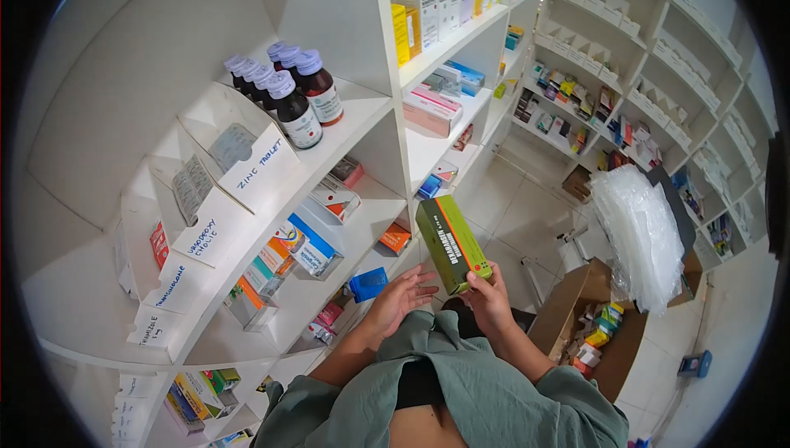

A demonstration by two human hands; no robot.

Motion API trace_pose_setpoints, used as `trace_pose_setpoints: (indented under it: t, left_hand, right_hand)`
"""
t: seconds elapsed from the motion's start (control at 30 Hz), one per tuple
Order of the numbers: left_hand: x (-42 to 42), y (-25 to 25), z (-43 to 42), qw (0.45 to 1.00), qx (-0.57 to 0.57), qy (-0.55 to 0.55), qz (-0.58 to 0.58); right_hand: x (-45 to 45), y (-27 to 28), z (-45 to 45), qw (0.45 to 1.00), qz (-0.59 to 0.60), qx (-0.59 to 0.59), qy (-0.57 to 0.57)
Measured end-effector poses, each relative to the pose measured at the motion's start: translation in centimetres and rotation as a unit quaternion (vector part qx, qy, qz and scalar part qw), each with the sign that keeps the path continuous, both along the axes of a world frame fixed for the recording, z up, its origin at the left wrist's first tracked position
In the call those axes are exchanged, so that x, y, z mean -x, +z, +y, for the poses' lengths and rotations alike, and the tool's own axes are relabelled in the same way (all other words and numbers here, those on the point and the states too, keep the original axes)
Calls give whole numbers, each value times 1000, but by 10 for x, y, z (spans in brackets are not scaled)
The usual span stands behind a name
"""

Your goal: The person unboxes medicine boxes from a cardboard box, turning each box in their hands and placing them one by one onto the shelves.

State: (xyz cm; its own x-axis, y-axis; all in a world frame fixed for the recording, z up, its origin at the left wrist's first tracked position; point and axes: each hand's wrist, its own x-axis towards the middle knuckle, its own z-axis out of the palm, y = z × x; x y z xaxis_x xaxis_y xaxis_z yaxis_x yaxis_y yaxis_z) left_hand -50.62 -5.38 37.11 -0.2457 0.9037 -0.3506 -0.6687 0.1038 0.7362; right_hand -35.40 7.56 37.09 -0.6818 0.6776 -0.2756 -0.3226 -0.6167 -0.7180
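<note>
A green medicine box (448,242) with an orange stripe and a black label is gripped at its lower right corner by my right hand (491,300), thumb on its front. The box is tilted in front of my body. Just left of its lower end is my left hand (399,300), palm up with fingers apart and nothing in it. Close beyond that hand, a blue box (368,284) sticks out from a lower shelf.
White shelves (329,152) on the left hold brown bottles (296,115), labelled bins (259,168) and medicine boxes. At right, an open carton (592,283) of small boxes stands beside a clear plastic bundle (638,234). More shelving (650,53) lines the back.
</note>
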Motion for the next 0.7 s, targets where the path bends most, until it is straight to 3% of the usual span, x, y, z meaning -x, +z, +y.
trace_pose_setpoints:
  t: [0.23,0.53,0.7]
  left_hand:
    - [5,-2,27,1000,-7,23,17]
    - [11,-16,127,994,-18,106,26]
    - [11,-18,169,979,24,198,27]
  right_hand:
    - [39,-7,62,999,10,-18,29]
    - [96,-11,163,983,-37,-97,151]
    - [124,-18,195,977,-30,-68,199]
